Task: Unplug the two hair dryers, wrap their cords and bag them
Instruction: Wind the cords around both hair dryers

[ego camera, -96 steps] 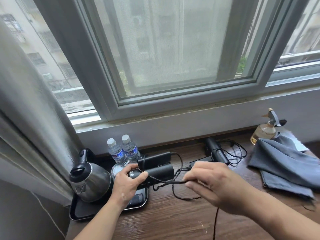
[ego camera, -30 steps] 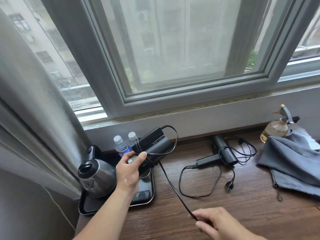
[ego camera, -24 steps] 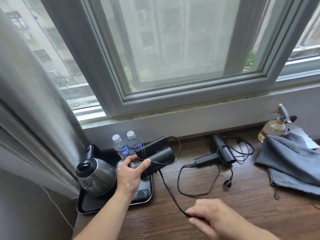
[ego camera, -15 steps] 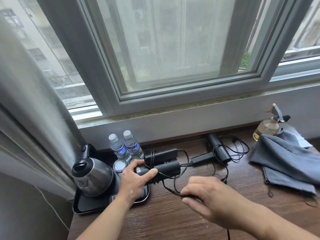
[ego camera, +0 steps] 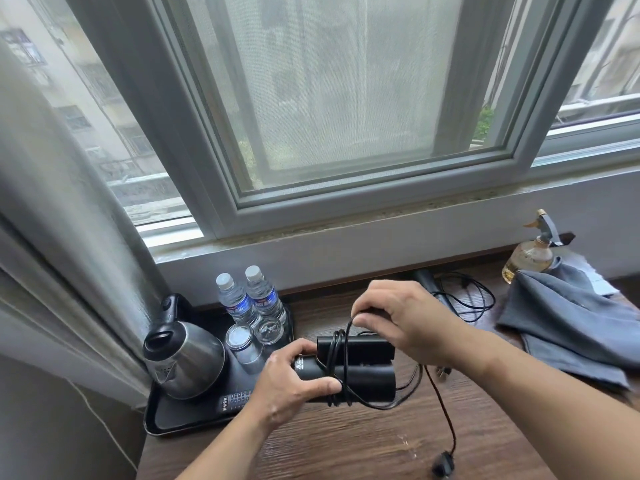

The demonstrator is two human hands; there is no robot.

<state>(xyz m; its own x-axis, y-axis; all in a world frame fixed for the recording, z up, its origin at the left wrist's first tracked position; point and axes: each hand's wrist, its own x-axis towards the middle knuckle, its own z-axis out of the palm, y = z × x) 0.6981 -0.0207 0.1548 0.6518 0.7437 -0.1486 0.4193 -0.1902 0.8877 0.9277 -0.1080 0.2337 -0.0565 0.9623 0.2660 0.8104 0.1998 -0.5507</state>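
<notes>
Over the tabletop (ego camera: 346, 445), in the head view, the left hand (ego camera: 291, 379) is holding the first hair dryer (ego camera: 367, 375) just beside the black tray (ego camera: 166, 424). Its grip is closing tight round one end of the dryer, with the thumb lying across the front. The dryer is looking folded, its two black parts lying side by side.

Its cord (ego camera: 332, 358) is going round both parts in a few turns, right next to the left hand. The right hand (ego camera: 405, 320) is pinching a loop of this cord in a narrow grip and lifting it above the dryer. The rest of the cord is hanging loose and trailing down to the plug (ego camera: 443, 467), which is lying free near the bottom edge.

The second hair dryer (ego camera: 427, 282) is lying at the back by the wall, mostly hiding behind the right hand, with its own cord in a loose heap. The grey bag (ego camera: 568, 323) is lying well apart on the right, near a spray bottle (ego camera: 530, 254).

I am guessing the step in hand is wrapping the first cord, and it is looking partly done. The next move is likely calling for bringing the loop over and round the dryer, then pulling it snug. The left thumb is probably needing to press on the turns so they are not slipping off. The loose end is looking long, so more turns are likely waiting before bagging.
</notes>
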